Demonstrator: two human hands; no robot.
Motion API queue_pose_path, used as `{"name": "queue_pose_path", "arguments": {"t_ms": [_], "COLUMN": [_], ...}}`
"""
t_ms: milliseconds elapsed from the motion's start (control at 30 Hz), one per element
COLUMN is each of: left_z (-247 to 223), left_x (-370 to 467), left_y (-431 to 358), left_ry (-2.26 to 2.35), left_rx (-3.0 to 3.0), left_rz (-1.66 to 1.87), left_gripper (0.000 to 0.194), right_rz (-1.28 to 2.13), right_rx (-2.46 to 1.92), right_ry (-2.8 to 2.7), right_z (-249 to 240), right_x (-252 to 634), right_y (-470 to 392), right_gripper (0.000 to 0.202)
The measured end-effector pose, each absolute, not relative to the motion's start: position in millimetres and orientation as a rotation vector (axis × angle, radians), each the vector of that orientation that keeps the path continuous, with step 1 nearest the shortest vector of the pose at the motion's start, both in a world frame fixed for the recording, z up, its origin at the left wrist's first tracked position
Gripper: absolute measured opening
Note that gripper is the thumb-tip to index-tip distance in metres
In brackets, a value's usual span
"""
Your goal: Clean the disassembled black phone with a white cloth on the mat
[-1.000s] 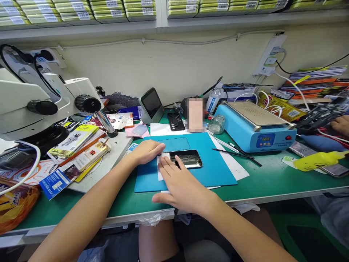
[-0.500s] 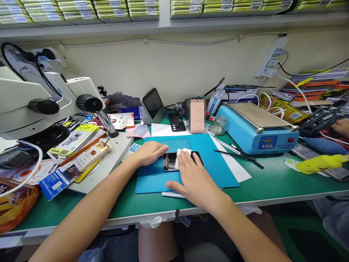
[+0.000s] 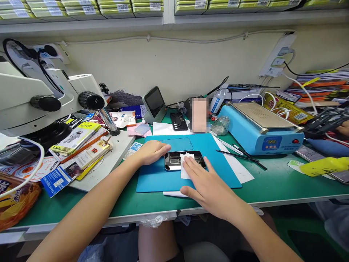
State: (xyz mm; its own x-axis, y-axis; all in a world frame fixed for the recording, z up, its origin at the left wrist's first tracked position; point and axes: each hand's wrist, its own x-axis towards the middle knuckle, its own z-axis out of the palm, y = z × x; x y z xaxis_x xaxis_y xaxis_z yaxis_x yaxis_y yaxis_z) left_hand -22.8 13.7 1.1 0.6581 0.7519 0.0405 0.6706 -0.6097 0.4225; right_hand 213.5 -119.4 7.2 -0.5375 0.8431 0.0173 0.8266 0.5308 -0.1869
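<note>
A smartphone point(image 3: 172, 165) with a dark, glossy surface lies flat on the blue work mat point(image 3: 158, 182). At its left end rests my left hand point(image 3: 152, 152), thumb stretched along the upper left corner, the other fingers curled and mostly hidden. A white wipe point(image 3: 185, 174) is pressed on the middle of the phone by my right hand point(image 3: 203, 180). The fingers of that hand lie nearly flat over the wipe, with the thumb apart, close to the mat. The right part of the phone is partly covered by the fingers.
A microscope point(image 3: 89, 100) stands at the left beside stacked packets point(image 3: 79, 138). To the right are a blue heating-plate machine point(image 3: 261, 131), black strips point(image 3: 240, 155) and a yellow bottle point(image 3: 324, 166). Behind the mat are a glass jar point(image 3: 220, 126) and a small display point(image 3: 155, 103). A co-worker's hand point(image 3: 344, 129) shows far right.
My right hand and the wipe have slid slightly right and toward me across the phone, showing more of the wipe. My left hand stays at the phone's left end. The view has shifted slightly.
</note>
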Motion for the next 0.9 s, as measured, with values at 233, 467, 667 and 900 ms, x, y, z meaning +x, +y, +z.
{"name": "queue_pose_path", "arguments": {"t_ms": [233, 467, 667, 900], "left_z": [5.9, 7.4, 6.1, 6.1], "left_x": [-25.9, -25.4, -24.2, -25.8], "left_y": [12.1, 11.6, 11.4, 12.3], "left_ry": [1.172, 1.172, 1.181, 1.187], "left_rx": [2.494, 2.484, 2.475, 2.469], "left_rz": [0.327, 0.322, 0.314, 0.317], "left_gripper": [0.061, 0.058, 0.060, 0.060], "right_rz": [0.334, 0.279, 0.271, 0.186], "right_rx": [-1.387, -1.304, -1.374, -1.369], "right_ry": [-2.668, -2.686, -2.675, -2.645], "right_z": [8.5, 5.6, 10.8, 1.6], "right_x": [165.6, 175.7, 161.1, 156.7], "right_y": [-95.4, -111.5, -105.8, -112.5], "right_gripper": [0.087, 0.083, 0.091, 0.088]}}
